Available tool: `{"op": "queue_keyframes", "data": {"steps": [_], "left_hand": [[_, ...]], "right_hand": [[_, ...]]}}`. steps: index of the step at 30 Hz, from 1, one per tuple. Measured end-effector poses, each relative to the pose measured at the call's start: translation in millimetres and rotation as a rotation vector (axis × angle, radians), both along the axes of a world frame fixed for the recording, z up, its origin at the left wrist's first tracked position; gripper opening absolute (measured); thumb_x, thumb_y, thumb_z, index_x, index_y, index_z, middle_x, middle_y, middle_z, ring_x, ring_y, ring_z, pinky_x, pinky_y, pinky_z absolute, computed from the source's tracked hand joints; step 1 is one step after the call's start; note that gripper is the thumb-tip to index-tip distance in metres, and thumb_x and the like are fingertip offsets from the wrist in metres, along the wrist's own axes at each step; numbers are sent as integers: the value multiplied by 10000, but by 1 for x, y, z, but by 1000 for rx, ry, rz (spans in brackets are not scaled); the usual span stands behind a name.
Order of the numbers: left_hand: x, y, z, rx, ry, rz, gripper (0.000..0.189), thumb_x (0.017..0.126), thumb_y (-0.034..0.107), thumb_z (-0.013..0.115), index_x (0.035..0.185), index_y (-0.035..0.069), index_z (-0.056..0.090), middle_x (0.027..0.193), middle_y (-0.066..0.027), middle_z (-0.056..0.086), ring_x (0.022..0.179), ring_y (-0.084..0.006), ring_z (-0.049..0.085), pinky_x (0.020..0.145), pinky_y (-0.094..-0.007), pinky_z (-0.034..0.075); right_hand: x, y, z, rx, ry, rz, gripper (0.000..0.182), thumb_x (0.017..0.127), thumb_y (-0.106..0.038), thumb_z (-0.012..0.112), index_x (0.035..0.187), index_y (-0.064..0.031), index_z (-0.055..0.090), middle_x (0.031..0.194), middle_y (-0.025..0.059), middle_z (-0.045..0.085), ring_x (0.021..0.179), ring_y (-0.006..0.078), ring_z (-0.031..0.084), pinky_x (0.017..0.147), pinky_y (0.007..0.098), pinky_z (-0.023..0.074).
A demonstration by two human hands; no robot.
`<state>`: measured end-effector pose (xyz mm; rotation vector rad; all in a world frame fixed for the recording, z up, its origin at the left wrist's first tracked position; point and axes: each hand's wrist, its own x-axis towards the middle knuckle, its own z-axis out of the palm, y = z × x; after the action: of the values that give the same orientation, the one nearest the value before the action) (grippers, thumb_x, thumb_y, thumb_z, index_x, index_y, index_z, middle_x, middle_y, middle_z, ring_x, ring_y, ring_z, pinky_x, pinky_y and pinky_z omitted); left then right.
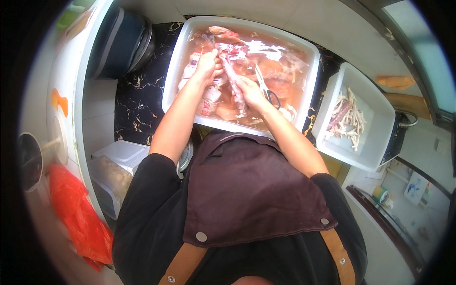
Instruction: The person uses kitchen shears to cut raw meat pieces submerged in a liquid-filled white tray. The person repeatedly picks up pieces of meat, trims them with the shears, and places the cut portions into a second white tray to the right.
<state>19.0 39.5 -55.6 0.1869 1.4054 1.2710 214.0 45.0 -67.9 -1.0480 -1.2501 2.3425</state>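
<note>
My right hand (250,92) grips the lower part of a long, pale pink piece of raw meat (231,71), which looks like a poultry neck. At its upper end, the fingers of my left hand (207,67) close around it. Both hands are over a large white plastic tub (169,80) of cloudy pinkish water. Scissors (262,82) with dark handles lie just right of my right hand, blades pointing away from me. Plastic-wrapped packs (211,93) bearing writing sit in the water under my left hand. Other raw meat pieces (279,87) are partly submerged and blurred by glare.
Right of the tub, a smaller white bin (377,131) holds pale chicken feet (351,123) and a darker meat strip (340,114). Both containers rest on a black marbled counter (137,96). Dark cookware (119,42) stands at left. A lidded clear box (112,171) is below, near a red plastic bag (76,217).
</note>
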Motion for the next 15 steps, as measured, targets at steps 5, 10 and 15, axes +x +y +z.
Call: {"op": "queue_keyframes", "data": {"steps": [5,10,15], "left_hand": [[33,-19,-30,153,-2,-93,296,1040,221,408,1127,1,584,990,-101,655,879,-200,638,769,-354,535],[47,2,-54,-53,596,-97,456,1023,312,466,796,-45,634,659,-157,641,653,-232,660,563,-375,478],[43,3,-61,59,957,-148,438,1025,329,471,833,-18,656,726,-109,660,725,-203,660,658,-360,497]], "right_hand": [[-15,6,0,-229,-95,-73,405,1052,-387,425,929,-59,626,705,10,593,524,90,523,460,214,436],[-7,6,-16,-549,-8,-37,434,1043,-471,412,922,-87,573,699,13,567,509,110,494,453,251,421],[11,1,4,-605,23,-31,370,1048,-453,406,967,-115,533,714,19,557,520,124,496,461,276,421]]}}
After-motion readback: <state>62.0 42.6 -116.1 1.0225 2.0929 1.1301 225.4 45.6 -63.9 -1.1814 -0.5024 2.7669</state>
